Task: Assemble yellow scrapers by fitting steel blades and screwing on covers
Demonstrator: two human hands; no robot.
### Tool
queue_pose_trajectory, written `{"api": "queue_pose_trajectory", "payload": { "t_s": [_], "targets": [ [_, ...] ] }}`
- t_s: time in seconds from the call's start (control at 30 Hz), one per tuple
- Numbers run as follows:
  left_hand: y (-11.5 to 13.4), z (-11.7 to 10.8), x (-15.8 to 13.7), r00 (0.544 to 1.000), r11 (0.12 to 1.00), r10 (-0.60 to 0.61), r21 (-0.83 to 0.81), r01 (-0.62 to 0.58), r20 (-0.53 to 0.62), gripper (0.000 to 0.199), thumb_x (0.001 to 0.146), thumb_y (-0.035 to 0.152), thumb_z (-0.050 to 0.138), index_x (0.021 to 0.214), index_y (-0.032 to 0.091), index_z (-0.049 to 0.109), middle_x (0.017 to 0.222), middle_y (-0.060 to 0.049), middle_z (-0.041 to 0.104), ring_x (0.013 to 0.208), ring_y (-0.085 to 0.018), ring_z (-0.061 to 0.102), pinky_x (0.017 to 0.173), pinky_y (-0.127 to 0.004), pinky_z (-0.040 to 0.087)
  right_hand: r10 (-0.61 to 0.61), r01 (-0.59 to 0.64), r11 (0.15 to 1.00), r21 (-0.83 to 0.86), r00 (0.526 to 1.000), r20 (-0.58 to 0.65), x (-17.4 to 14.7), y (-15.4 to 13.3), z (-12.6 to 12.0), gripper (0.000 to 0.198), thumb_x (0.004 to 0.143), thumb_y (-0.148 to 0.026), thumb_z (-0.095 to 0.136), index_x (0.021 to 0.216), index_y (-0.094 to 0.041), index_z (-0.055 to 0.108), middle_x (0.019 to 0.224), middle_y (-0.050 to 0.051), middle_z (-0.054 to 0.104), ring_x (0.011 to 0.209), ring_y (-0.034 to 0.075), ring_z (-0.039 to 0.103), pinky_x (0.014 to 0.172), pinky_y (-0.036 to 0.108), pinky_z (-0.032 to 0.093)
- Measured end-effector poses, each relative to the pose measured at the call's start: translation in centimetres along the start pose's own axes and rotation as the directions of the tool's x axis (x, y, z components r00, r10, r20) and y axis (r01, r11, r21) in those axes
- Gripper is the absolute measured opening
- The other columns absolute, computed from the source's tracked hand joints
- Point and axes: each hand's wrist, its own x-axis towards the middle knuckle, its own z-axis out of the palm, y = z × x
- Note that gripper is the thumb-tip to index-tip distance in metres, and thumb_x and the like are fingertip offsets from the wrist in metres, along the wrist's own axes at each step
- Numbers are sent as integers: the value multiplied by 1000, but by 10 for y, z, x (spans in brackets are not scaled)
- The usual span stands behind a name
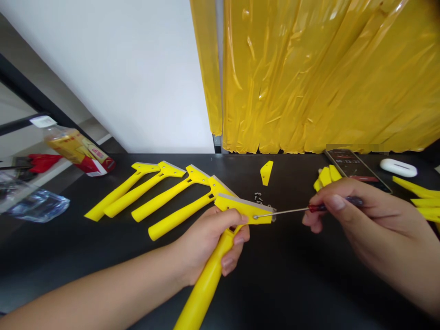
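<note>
My left hand [220, 233] is closed around the neck of a yellow scraper [206, 282], its thumb pressed on the head near the metal blade edge. Between the fingers of my right hand [357, 211] is the dark red handle of a screwdriver [290, 211]. The thin shaft points left, and its tip meets a screw [255, 217] on the scraper's head. Several small screws [258, 198] lie on the black table just behind the head. A loose yellow cover plate [266, 173] with holes lies farther back.
Several yellow scrapers [165, 192] lie in a row at the left. A drink bottle [77, 146] and a clear bottle [39, 201] are beyond them. More yellow plates [326, 178], a phone [360, 169], a white oval case [398, 167] and yellow handles [426, 201] are at the right. Yellow plastic sheeting [309, 78] hangs behind.
</note>
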Motion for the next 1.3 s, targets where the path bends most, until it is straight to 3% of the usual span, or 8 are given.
{"api": "queue_pose_trajectory", "payload": {
  "t_s": [0.3, 0.47, 0.67, 0.87, 0.93, 1.07, 1.3],
  "targets": [
    [1, 0, 0, 1000, 1000, -11, 0, 11, 4, 38, 91, 39, 61, 58, 21, 58, 36, 2, 42, 30, -9, 38, 36, -18, 37, -16, 16, 998, 67, 1000, 6, 5, 7, 1, 24, 100, -52, 76, 91, -30, 82, 76, 2, 78, 66, 16, 75, 61, 23, 64],
    [-3, 1, 0, 1000, 999, 28, 26, -28, -8, 38, 93, 37, 61, 59, 20, 58, 36, 2, 43, 30, -10, 39, 36, -18, 37, -143, 144, 984, -101, 990, 16, 3, 3, -3, 24, 104, -47, 71, 89, -30, 78, 74, -2, 77, 65, 13, 75, 61, 18, 62],
    [-7, 8, 0, 992, 991, 110, 80, -105, -57, 34, 95, 35, 72, 68, 18, 63, 47, 3, 51, 37, -9, 47, 41, -18, 42, -356, 403, 775, -487, 915, 191, -10, 4, -23, 8, 107, -38, 68, 111, -32, 73, 90, -5, 80, 76, 11, 76, 66, 18, 56],
    [-9, 12, 1, 984, 977, 129, 187, -105, -121, 34, 98, 40, 74, 74, 17, 67, 46, 2, 55, 39, -9, 50, 44, -17, 40, -524, 653, 530, -540, 754, 397, -11, -10, -21, 7, 110, -29, 62, 115, -27, 68, 98, -2, 81, 86, 14, 78, 80, 25, 57],
    [-10, 13, 1, 981, 974, 133, 203, -103, -142, 34, 97, 41, 73, 74, 18, 66, 46, 2, 55, 39, -9, 49, 44, -18, 39, -533, 654, 509, -560, 750, 391, -13, -13, -17, 6, 110, -27, 61, 113, -27, 67, 97, -1, 81, 85, 16, 78, 81, 29, 58],
    [-15, 16, 1, 975, 961, 153, 253, -109, -161, 33, 98, 44, 72, 77, 19, 64, 45, 4, 54, 38, -9, 47, 43, -18, 37, -484, 610, 510, -606, 786, 384, -19, -16, -13, 12, 111, -28, 56, 118, -26, 65, 105, 3, 81, 91, 22, 79, 80, 35, 60],
    [-18, 18, 3, 959, 949, 189, 291, -123, -212, 30, 98, 45, 69, 83, 22, 57, 46, 6, 54, 39, -8, 45, 43, -18, 35, -559, 702, 448, -554, 703, 439, -21, -22, -3, 17, 105, -10, 57, 113, -23, 63, 92, 2, 78, 83, 19, 76, 76, 33, 59]
  ]
}}
